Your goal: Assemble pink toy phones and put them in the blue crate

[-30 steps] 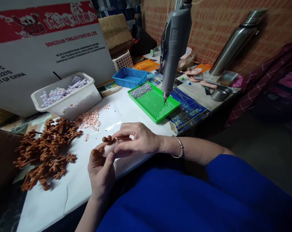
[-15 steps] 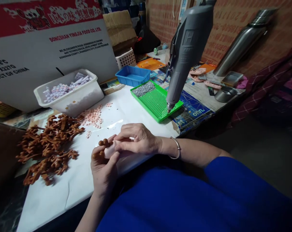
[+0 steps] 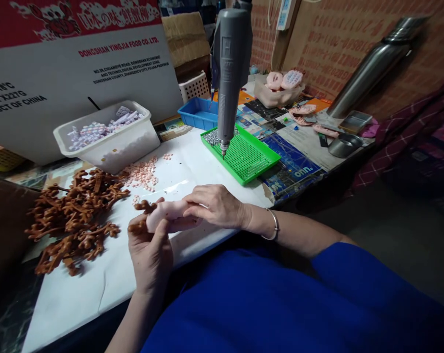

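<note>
Nearest the blue clothing point(image 3: 236, 299), the left hand point(image 3: 150, 260) is cradling the left end of a pale pink piece point(image 3: 172, 210), its thumb pressing the near side and its other fingers curling behind, mostly hidden. A brown knobbed part point(image 3: 145, 206) is jutting from that end, and another brown knob point(image 3: 136, 228) is showing beside the left fingers; whether the two are joining is unclear. The right hand point(image 3: 219, 208) is pinching the opposite end, thumb and fingers closing on it with scarcely a gap. Between them the piece is lying roughly level, in the air over the near edge of the white sheet point(image 3: 192, 166).

For good handling, the left hand should probably be doing the steadying, close to the knobs but not leaning on them, while the right is guiding lightly, in line with the piece rather than twisting across it. Any hard squeezing may be skewing the fit where pink and brown are meeting.

Farther left, a heap of brown parts point(image 3: 78, 211) is sprawling, with small pink bits point(image 3: 141, 174) lying beyond. Past the hands, an electric screwdriver point(image 3: 229, 73) is hanging tip-down over a green tray point(image 3: 249, 152), well apart from the fingers.
</note>
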A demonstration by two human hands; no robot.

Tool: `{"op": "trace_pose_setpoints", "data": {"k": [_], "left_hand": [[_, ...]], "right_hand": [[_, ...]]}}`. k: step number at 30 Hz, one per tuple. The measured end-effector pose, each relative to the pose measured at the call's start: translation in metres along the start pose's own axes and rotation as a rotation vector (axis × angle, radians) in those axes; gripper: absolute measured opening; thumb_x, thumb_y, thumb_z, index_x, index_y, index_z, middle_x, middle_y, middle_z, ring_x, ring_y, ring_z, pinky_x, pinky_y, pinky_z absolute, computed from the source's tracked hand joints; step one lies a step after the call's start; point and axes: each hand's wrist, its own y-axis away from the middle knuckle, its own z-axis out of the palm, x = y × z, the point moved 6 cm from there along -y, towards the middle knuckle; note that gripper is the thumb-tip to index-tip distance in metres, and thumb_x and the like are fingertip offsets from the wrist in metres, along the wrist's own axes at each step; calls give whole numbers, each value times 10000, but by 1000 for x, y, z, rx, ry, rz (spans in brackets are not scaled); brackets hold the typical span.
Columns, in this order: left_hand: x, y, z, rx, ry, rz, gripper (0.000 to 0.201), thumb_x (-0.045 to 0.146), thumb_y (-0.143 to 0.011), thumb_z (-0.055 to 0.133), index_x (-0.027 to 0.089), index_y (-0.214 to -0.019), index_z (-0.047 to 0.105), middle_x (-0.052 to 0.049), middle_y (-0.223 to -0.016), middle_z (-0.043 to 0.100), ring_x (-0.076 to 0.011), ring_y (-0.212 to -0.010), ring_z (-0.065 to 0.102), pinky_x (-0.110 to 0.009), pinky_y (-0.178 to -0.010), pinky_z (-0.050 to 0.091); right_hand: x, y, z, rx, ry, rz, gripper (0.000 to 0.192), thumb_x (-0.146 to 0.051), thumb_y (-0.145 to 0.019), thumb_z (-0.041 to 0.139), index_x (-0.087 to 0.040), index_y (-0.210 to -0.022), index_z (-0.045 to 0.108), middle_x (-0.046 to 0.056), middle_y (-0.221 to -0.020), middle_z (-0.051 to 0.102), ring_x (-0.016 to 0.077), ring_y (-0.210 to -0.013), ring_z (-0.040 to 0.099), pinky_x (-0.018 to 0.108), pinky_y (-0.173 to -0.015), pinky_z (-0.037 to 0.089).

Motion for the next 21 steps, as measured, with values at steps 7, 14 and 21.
{"op": "trace_pose_setpoints", "data": {"k": [7, 14, 21], "left_hand": [[11, -1, 33, -286, -265, 12, 839, 287, -627, 898, 291, -1342, 460, -73, -1111, 716, -238, -988, 712, -315, -772, 595], [6, 4, 39, -408, -599, 97, 303, 377, -758, 757, 202, -995, 686, -32, -873, 740, -154, -719, 667, -214, -624, 509], [13, 7, 52, -590, -837, 328, 214, 361, -812, 655, 217, -957, 714, -4, -662, 689, -123, -460, 539, -210, -481, 402]], "right_hand": [[11, -2, -26, -19, -455, 203, 405, -289, -849, 730, -142, -1204, 602, 84, -1114, 693, 146, -958, 642, 317, -898, 535], [41, 22, -21, 220, -962, 425, 408, -410, -770, 794, -193, -999, 535, 11, -967, 666, 108, -919, 664, 275, -892, 556], [8, 15, -45, -4, -195, -40, 432, -455, -878, 679, -157, -1183, 608, 108, -1143, 668, 187, -1070, 606, 363, -974, 491]]}}
